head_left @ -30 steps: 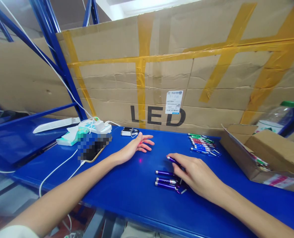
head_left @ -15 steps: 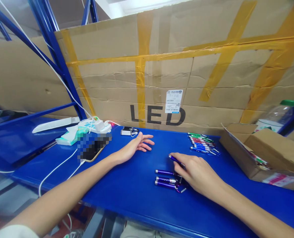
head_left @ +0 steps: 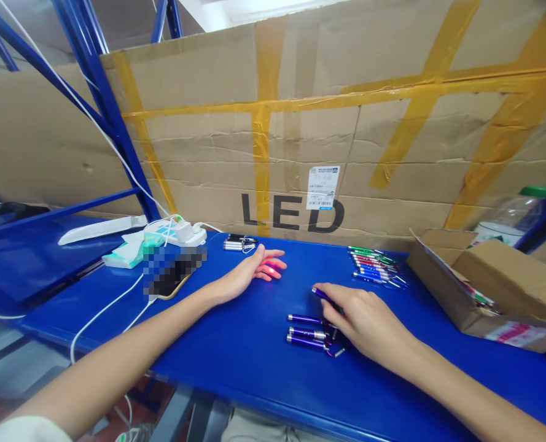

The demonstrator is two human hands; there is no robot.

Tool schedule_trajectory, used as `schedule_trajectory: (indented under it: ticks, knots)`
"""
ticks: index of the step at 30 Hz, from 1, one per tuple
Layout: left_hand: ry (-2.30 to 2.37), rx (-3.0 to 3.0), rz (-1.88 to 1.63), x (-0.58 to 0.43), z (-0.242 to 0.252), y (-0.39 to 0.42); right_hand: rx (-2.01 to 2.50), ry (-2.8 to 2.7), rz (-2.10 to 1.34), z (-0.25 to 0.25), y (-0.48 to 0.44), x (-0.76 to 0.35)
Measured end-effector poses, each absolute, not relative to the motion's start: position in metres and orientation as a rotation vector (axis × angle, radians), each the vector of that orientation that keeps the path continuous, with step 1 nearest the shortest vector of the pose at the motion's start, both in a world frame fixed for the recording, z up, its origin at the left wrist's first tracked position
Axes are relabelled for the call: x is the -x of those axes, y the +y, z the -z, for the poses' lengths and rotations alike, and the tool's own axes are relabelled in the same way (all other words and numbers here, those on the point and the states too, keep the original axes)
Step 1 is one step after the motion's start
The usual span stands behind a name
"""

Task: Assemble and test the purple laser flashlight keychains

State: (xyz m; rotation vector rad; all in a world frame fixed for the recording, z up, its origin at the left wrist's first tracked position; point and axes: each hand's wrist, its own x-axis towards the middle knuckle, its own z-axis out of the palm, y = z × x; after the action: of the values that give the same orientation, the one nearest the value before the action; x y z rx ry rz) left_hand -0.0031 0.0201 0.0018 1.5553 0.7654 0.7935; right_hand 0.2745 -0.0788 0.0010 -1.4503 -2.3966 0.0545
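Observation:
Between thumb and fingers, my right hand (head_left: 362, 313) grips a purple penlight (head_left: 322, 294) whose silver tip points left. Several more purple penlights (head_left: 307, 345) lie on the blue table just below it, partly behind my fingers. My left hand (head_left: 258, 267) is held over the table with its fingers apart and nothing in it; a red light spot shines on the fingers. Black and silver penlights (head_left: 239, 245) lie behind my left hand. A row of green, red and blue penlights (head_left: 374, 267) lies at the back right.
An open cardboard box (head_left: 466, 307) stands at the right, with a green-capped clear container (head_left: 516, 218) behind it. At the left are a phone (head_left: 174, 279), a power strip (head_left: 196, 236) and white cables. Tall cardboard (head_left: 208, 153) walls the back.
The red light spot has moved from beside the power strip, at the table's back, onto the fingers of my left hand. Both hands have stayed almost in place.

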Motion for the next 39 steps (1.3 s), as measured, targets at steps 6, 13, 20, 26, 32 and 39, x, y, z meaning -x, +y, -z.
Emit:
schedule_trajectory:
  ticks: [6, 13, 20, 26, 32, 39]
  knots:
    - [0.779, -1.564, -0.785, 0.0023, -0.0035, 0.0196, 1.433, -2.401, -0.095, -0.0027, -0.0799, -0.2726]
    - [0.784, -1.564, -0.785, 0.0027, -0.0040, 0.0189, 1.450, -2.351, -0.210, -0.0057, -0.0825, -0.2711]
    - [0.786, -1.568, -0.787, 0.0025, -0.0043, 0.0188, 1.435, -2.303, -0.190, -0.0034, -0.0831, -0.2707]
    - [0.784, -1.576, -0.787, 0.0026, -0.0033, 0.0197, 1.445, -2.306, -0.183, -0.0056, -0.0833, -0.2706]
    - [0.777, -1.559, -0.796, 0.0028, -0.0025, 0.0203, 1.382, -2.341, -0.139, -0.0045, -0.0814, -0.2713]
    - [0.773, -1.565, -0.797, 0.0035, -0.0008, 0.0214, 1.320, -2.305, -0.109, 0.0003, -0.0784, -0.2757]
